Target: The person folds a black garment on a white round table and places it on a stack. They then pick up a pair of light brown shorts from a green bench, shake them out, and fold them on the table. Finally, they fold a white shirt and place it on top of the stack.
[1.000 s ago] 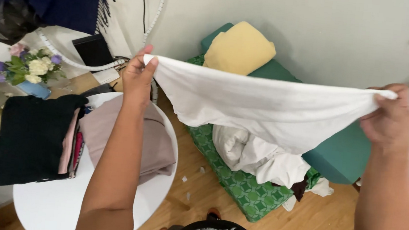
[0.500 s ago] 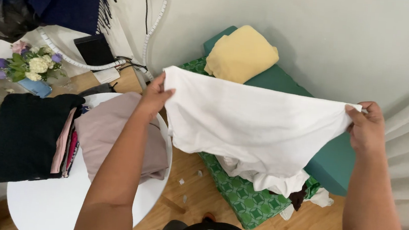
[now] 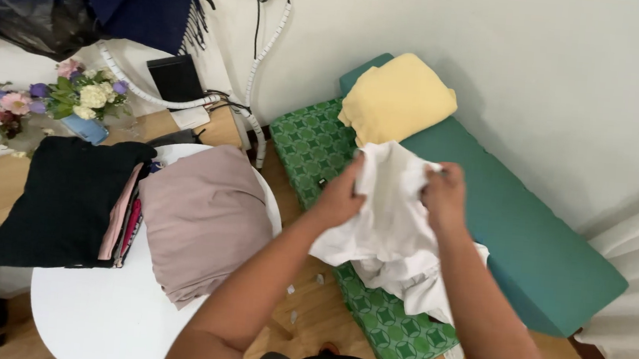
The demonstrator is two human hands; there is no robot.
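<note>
**White cloth gathered between two hands over the green mat**

At the far left a black folded garment (image 3: 63, 199) lies on the round white bench (image 3: 103, 315), with a thin stack of pink pieces (image 3: 121, 224) tucked against it and a mauve folded garment (image 3: 204, 219) just beside that. Flowers (image 3: 80, 97) stand on the wooden desk behind.

The left hand (image 3: 341, 197) is closed, pinching a bunched fold of the white cloth (image 3: 389, 224) near its upper edge. The cloth hangs in the air between the two hands, above the green patterned mat (image 3: 315, 144) on the floor, its lower part drooping toward more white fabric (image 3: 422, 288) below. The right hand (image 3: 445, 198) is closed too, gripping the cloth's other gathered edge, close to the left.

The cloth looks light, thin and limp; it probably crumples and slides easily, so the edges or corners seem the surest places to hold it.

Further right, a yellow folded towel (image 3: 400, 98) rests on the teal mattress (image 3: 530, 236).
</note>
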